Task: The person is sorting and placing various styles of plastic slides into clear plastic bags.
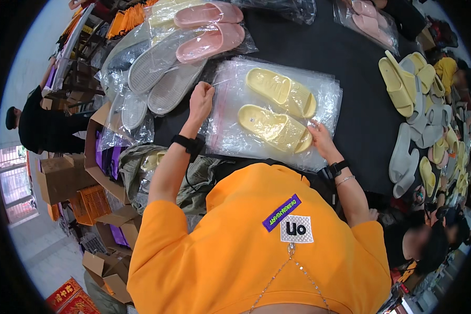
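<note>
My left hand (200,99) has its fingers drawn narrow, and they seem to pinch the thin edge of a clear plastic bag (324,99). My right hand (322,138) is at the toe end of the lower shoe, thumb and fingers close together; I cannot tell whether they nip the film or only rest against it. The pair of yellow slides (260,122) lies in front of me, apparently under the bag's film, on a stack of clear bags (222,142) over the black bench (358,157).

I judge the slides light and springy, foam-like, hard to damage and easy to grip across the broad strap or by the thick sole. The film is another matter: limp, slick, apt to cling to its neighbours and crease, so I reckon it is best taken by a single edge between fingertips.

The slides look matte, with rounded soles and wide straps bearing raised marks; the film over them throws bright, wrinkled glare. A pinkish strip runs down the stack's left side. Left of it, bagged grey slides (165,94) show ribbed surfaces, with bagged pink slides (206,44) beyond. On my right, loose grey slides (401,152) lie smooth and uncovered.
</note>
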